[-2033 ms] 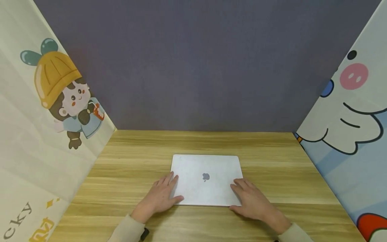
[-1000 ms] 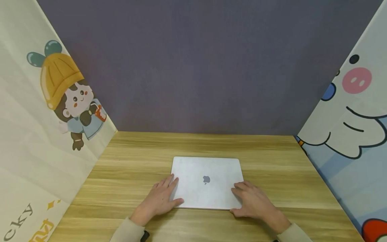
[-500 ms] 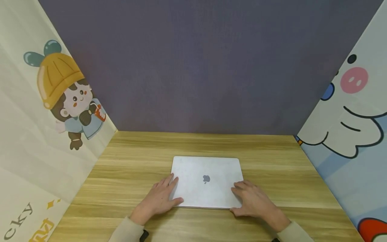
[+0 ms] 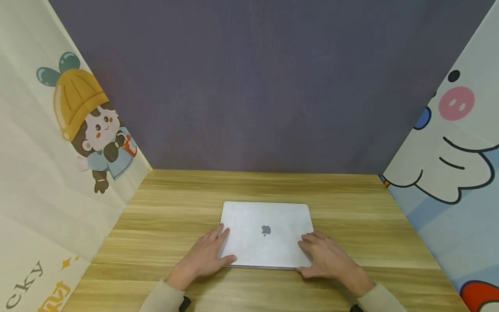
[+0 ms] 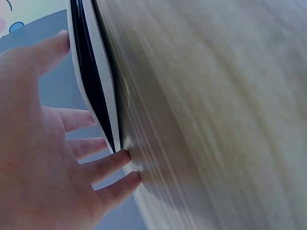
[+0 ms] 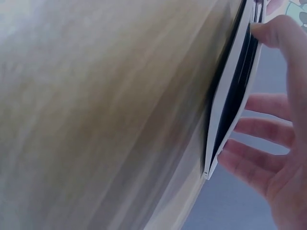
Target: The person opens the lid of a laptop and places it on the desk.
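Note:
A silver laptop (image 4: pixel 266 242) with a dark apple logo lies on the wooden table, its hinge side away from me. Both wrist views show a narrow dark gap between its lid (image 5: pixel 76 62) and base (image 5: pixel 106 79), widest toward the front. At the left edge, my left hand (image 4: pixel 204 258) rests with fingers spread; two fingertips reach the table beside the base, and the thumb touches the lid's front corner. My right hand (image 4: pixel 329 260) holds the right front corner, its thumb (image 6: pixel 268 32) at the gap and its bent fingers along the lid's edge.
The wooden table (image 4: pixel 175 203) extends around the laptop on every side. A dark grey panel (image 4: pixel 265 86) stands behind it. Cartoon-printed cloths hang at the left (image 4: pixel 35 182) and right (image 4: pixel 475 208).
The head view has shifted slightly since the oldest frame. Both hands and the laptop keep nearly the same places.

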Demonstrator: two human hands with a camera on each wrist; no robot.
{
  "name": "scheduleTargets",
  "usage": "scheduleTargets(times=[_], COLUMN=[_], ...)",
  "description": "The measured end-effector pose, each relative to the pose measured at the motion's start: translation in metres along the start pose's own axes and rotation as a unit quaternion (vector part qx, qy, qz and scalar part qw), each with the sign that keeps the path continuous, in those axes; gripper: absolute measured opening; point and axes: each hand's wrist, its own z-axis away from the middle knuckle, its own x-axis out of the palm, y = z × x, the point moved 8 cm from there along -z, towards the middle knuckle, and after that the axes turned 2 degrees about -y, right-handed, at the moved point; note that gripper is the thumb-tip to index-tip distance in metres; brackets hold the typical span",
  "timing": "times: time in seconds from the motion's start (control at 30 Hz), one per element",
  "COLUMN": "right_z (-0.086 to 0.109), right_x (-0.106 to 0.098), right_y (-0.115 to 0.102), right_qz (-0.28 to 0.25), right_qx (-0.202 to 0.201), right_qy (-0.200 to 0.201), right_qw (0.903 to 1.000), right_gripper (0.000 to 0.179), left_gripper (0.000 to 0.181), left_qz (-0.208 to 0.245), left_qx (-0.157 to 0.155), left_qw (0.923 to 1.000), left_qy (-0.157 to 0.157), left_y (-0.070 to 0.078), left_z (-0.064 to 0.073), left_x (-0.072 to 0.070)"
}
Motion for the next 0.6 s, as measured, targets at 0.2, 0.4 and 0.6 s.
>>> scheduleTargets(times=[0.2, 0.4, 0.6], right_z=[-0.001, -0.0025, -0.0034], right_x=[-0.0038, -0.0061, -0.008], right_y=[0.0001, 0.0014, 0.0029], right_qz=[-0.005, -0.013, -0.023], right_qx=[-0.001, 0.003, 0.013], right_qy=[0.004, -0.003, -0.018], right_qw=[1.0, 0.9999, 0.9995], right_gripper=[0.066, 0.067, 0.069], left_gripper=[0.106, 0.111, 0.11], left_qz=[0.003, 0.008, 0.01], left_qx=[0.0, 0.002, -0.004], left_qw=[1.0, 0.9999, 0.9998], left_qy=[-0.008, -0.009, -0.014], left_y=[-0.0008, -0.0007, -0.002], left_z=[0.002, 0.0023, 0.003], left_x=[0.0, -0.0015, -0.0017])
